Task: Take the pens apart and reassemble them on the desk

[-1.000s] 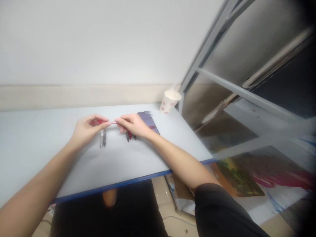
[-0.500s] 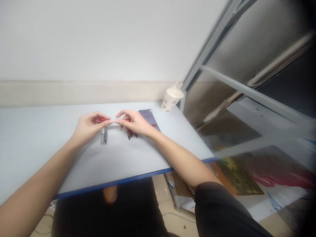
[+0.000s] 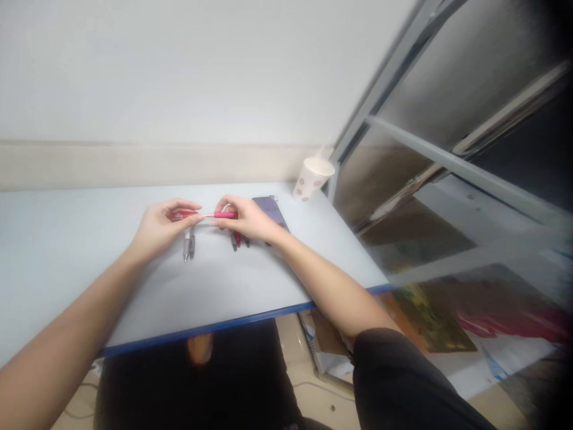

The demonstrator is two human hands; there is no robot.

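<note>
Above the table, my left hand (image 3: 156, 227) pinches the red pen barrel (image 3: 182, 215) between thumb and fingers. A thin pale rod (image 3: 207, 215), which looks like a refill, spans the gap between my hands. Its right end meets a pinkish-red pen piece (image 3: 225, 215) that my right hand (image 3: 250, 221) grips with thumb and fingertips. Below the left fingers lie a white pen (image 3: 186, 248) and a grey pen (image 3: 192, 246), their upper ends hidden by the hand. Dark and red pen ends (image 3: 238, 240) stick out beneath my right hand.
A dark purple flat case (image 3: 271, 212) lies partly behind my right hand. At the back right a patterned paper cup (image 3: 313, 179) stands by a grey metal frame (image 3: 353, 134). The white table (image 3: 201, 286) has a blue front edge.
My right fingers have shifted from the thin middle section onto the pinkish-red piece, which now shows plainly. The left hand stays almost where it was, still holding the barrel.
</note>
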